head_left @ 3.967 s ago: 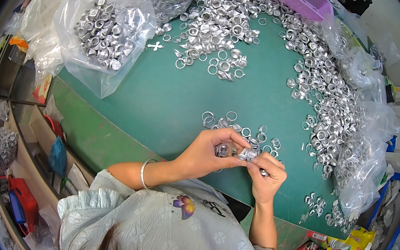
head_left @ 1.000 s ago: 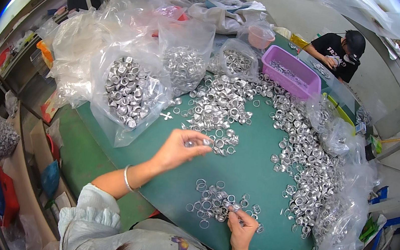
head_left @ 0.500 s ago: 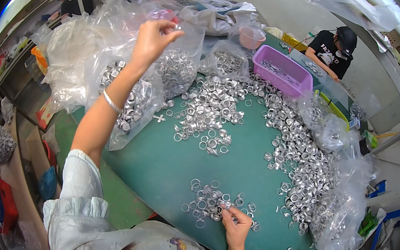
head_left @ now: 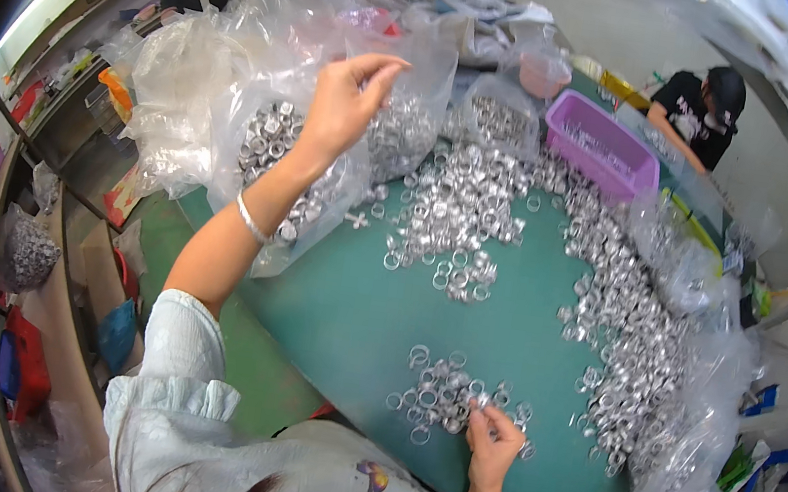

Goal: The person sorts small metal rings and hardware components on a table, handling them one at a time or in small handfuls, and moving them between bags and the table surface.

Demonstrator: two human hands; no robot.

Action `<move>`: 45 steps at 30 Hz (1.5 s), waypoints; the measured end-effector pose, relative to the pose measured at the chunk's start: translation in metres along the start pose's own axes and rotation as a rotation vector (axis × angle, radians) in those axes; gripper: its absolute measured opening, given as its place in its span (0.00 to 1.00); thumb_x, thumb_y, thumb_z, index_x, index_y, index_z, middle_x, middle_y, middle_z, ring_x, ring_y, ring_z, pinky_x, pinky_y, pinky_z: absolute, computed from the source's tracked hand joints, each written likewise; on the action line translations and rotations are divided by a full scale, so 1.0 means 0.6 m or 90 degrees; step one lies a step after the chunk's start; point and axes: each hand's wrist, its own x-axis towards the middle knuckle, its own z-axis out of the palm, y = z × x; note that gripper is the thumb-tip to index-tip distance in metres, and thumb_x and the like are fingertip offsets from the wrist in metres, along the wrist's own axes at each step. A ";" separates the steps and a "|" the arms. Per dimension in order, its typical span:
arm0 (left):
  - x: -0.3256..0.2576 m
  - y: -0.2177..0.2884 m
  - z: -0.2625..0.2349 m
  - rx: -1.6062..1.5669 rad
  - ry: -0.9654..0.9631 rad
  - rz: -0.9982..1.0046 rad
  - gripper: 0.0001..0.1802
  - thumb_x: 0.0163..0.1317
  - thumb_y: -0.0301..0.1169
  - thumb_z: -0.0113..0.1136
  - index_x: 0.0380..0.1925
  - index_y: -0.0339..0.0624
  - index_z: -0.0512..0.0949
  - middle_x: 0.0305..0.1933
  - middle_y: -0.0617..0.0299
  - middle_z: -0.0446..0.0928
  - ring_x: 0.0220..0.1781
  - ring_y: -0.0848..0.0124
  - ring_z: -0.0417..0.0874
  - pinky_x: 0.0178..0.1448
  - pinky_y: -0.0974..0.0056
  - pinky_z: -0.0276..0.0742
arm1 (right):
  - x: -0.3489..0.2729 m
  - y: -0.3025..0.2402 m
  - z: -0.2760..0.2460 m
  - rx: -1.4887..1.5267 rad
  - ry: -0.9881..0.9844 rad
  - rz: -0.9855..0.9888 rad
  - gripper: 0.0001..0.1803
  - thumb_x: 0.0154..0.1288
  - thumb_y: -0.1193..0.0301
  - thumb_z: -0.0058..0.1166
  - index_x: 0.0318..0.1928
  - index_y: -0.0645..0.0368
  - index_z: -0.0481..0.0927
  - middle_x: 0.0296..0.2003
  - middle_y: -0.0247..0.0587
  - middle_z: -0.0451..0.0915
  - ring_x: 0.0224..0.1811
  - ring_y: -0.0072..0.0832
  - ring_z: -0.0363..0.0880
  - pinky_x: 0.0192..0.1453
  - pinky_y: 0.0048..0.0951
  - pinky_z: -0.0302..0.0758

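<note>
My left hand is raised over the clear plastic bags at the back left, thumb and forefinger apart, with no ring visible between them. Beneath it a clear bag holds many silver-coloured rings. At the near side of the green table, my right hand pinches a silver ring at the edge of a small ring pile. The fingers partly cover that ring. Farther back lies a bigger heap of rings.
A long bank of rings runs down the table's right side beside crumpled plastic. A purple basket with small metal parts stands at the back. Across the table sits another person. Shelves line the left.
The small silver piece pinched in my left hand has left its fingers, which have parted. My right hand stays at the small pile. The whole view has shifted, moving the scene rightward.
</note>
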 end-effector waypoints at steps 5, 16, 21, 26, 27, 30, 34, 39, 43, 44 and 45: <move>-0.196 0.058 0.049 -0.189 -0.398 -0.311 0.12 0.64 0.34 0.49 0.38 0.38 0.78 0.15 0.73 0.64 0.17 0.86 0.62 0.20 0.77 0.57 | 0.005 -0.020 -0.017 -0.073 0.017 0.033 0.09 0.59 0.77 0.51 0.38 0.70 0.78 0.16 0.25 0.65 0.15 0.10 0.57 0.17 0.15 0.50; -0.427 0.130 0.117 -0.457 -0.708 -0.467 0.16 0.57 0.28 0.58 0.44 0.36 0.72 0.18 0.70 0.68 0.23 0.83 0.65 0.29 0.74 0.62 | -0.024 -0.042 -0.025 -0.210 -0.126 -0.045 0.07 0.51 0.82 0.56 0.34 0.69 0.80 0.23 0.40 0.78 0.21 0.19 0.71 0.26 0.18 0.67; -0.435 0.128 0.108 -0.430 -0.605 -0.457 0.14 0.54 0.29 0.61 0.39 0.36 0.73 0.17 0.66 0.71 0.22 0.84 0.65 0.27 0.74 0.61 | -0.014 -0.049 -0.024 -0.208 -0.064 -0.012 0.07 0.51 0.82 0.56 0.33 0.67 0.80 0.20 0.35 0.76 0.20 0.17 0.69 0.25 0.19 0.67; -0.422 0.128 0.095 -0.324 -0.611 -0.479 0.13 0.50 0.26 0.65 0.36 0.37 0.75 0.16 0.69 0.71 0.22 0.84 0.68 0.29 0.75 0.62 | 0.032 -0.065 -0.046 -0.477 0.064 0.019 0.11 0.52 0.79 0.57 0.39 0.58 0.80 0.12 0.32 0.67 0.14 0.18 0.64 0.21 0.24 0.62; -0.420 0.129 0.097 -0.300 -0.610 -0.468 0.13 0.49 0.26 0.65 0.35 0.37 0.76 0.16 0.69 0.72 0.22 0.84 0.68 0.29 0.75 0.63 | 0.040 -0.062 -0.045 -0.553 0.033 -0.003 0.11 0.52 0.78 0.57 0.39 0.58 0.80 0.13 0.34 0.68 0.14 0.22 0.65 0.21 0.25 0.63; -0.418 0.133 0.100 -0.265 -0.604 -0.468 0.12 0.48 0.26 0.66 0.34 0.36 0.77 0.17 0.68 0.72 0.23 0.84 0.69 0.28 0.75 0.64 | 0.053 -0.046 -0.045 -0.704 -0.013 -0.080 0.11 0.52 0.75 0.58 0.39 0.56 0.80 0.17 0.40 0.72 0.15 0.32 0.68 0.22 0.29 0.65; -0.426 0.130 0.103 -0.287 -0.578 -0.456 0.13 0.49 0.25 0.65 0.36 0.35 0.77 0.19 0.67 0.73 0.23 0.83 0.70 0.29 0.75 0.66 | 0.047 -0.013 -0.057 -0.459 0.061 -0.085 0.08 0.55 0.75 0.57 0.37 0.61 0.80 0.19 0.35 0.75 0.15 0.25 0.66 0.20 0.23 0.63; -0.430 0.137 0.107 -0.370 -0.538 -0.515 0.14 0.49 0.24 0.65 0.38 0.34 0.77 0.23 0.68 0.75 0.25 0.83 0.71 0.31 0.75 0.68 | 0.002 -0.026 -0.044 0.302 -0.002 0.226 0.08 0.60 0.77 0.51 0.40 0.65 0.77 0.16 0.26 0.65 0.16 0.12 0.55 0.19 0.17 0.51; -0.430 0.150 0.113 -0.414 -0.497 -0.509 0.16 0.48 0.23 0.65 0.39 0.34 0.76 0.25 0.68 0.75 0.27 0.83 0.72 0.33 0.75 0.69 | -0.014 -0.025 -0.026 0.462 -0.070 0.265 0.09 0.63 0.74 0.49 0.40 0.65 0.76 0.14 0.25 0.61 0.14 0.14 0.52 0.19 0.18 0.49; -0.430 0.151 0.113 -0.422 -0.493 -0.505 0.16 0.48 0.22 0.65 0.39 0.34 0.76 0.25 0.67 0.75 0.27 0.83 0.72 0.33 0.75 0.69 | -0.016 -0.026 -0.024 0.468 -0.085 0.259 0.09 0.63 0.73 0.48 0.40 0.66 0.76 0.14 0.25 0.61 0.14 0.14 0.52 0.19 0.18 0.49; -0.431 0.153 0.112 -0.430 -0.490 -0.500 0.16 0.48 0.22 0.65 0.39 0.34 0.76 0.25 0.67 0.75 0.27 0.83 0.72 0.33 0.75 0.69 | -0.019 -0.024 -0.022 0.414 -0.067 0.246 0.09 0.62 0.74 0.49 0.41 0.66 0.76 0.15 0.26 0.63 0.14 0.13 0.53 0.19 0.17 0.50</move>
